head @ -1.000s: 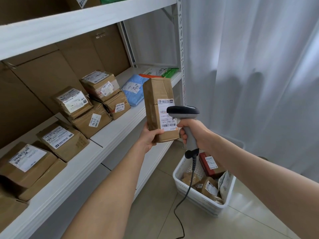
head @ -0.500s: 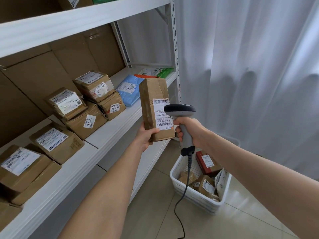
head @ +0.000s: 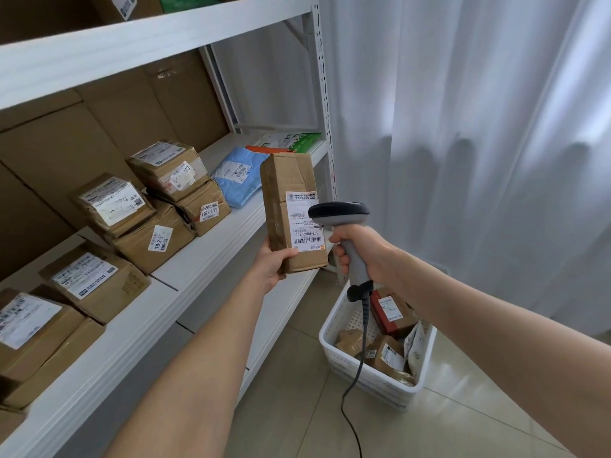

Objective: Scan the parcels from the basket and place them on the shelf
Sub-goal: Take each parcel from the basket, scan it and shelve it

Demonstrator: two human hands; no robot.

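Observation:
My left hand point(head: 271, 266) grips the bottom of a tall brown cardboard parcel point(head: 287, 190), held upright with its white barcode label facing me. My right hand point(head: 362, 251) holds a grey and black corded barcode scanner point(head: 340, 213), its head right against the label's right edge. Below them on the floor stands the white plastic basket point(head: 344, 361) with several small parcels inside. The white shelf point(head: 198, 262) runs along the left and carries several labelled brown boxes.
On the shelf's far end lie a blue mailer bag point(head: 238, 173) and a green and white pouch point(head: 297, 140). The white shelf upright point(head: 322, 94) stands just behind the held parcel. A white curtain point(head: 479, 143) fills the right. The floor is tiled.
The view has shifted slightly left and down. Both hands stay together with parcel and scanner, the parcel a touch lower in the frame.

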